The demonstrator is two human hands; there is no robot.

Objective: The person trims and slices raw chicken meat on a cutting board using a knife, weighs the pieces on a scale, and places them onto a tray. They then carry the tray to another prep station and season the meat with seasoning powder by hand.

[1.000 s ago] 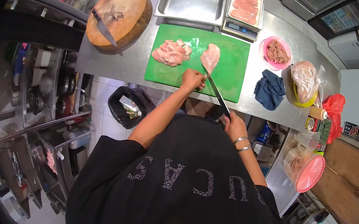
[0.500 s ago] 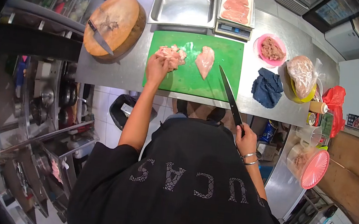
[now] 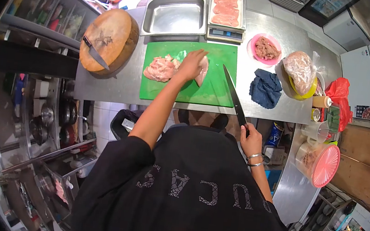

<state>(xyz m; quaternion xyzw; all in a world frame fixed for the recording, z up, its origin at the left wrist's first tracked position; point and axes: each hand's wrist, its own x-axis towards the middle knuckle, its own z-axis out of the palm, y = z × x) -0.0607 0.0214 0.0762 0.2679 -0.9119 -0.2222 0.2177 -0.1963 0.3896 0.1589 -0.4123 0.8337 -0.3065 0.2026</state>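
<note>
On the green cutting board (image 3: 215, 96), my left hand (image 3: 191, 66) reaches over a whole chicken breast (image 3: 203, 74), fingers stretched across its upper end. Part of the breast is hidden under the hand; whether the fingers press on it is hard to see. A heap of cut chicken pieces (image 3: 159, 69) lies on the board's left side. My right hand (image 3: 251, 141) is wrapped round the handle of a long kitchen knife (image 3: 234, 95). The blade points up and away, over the board's right edge.
Behind the board stand a steel tray (image 3: 175, 15) and a scale (image 3: 225, 34) bearing a tray of chicken fillets (image 3: 226, 10). At left, a second knife (image 3: 96, 54) lies on a round wooden block (image 3: 116, 38). At right are a pink bowl (image 3: 277, 57), a dark cloth (image 3: 265, 89) and bagged meat (image 3: 299, 69).
My left hand has left the cut pieces and moved right to the chicken breast. The right hand still holds the knife in nearly the same pose. The view has shifted slightly.
</note>
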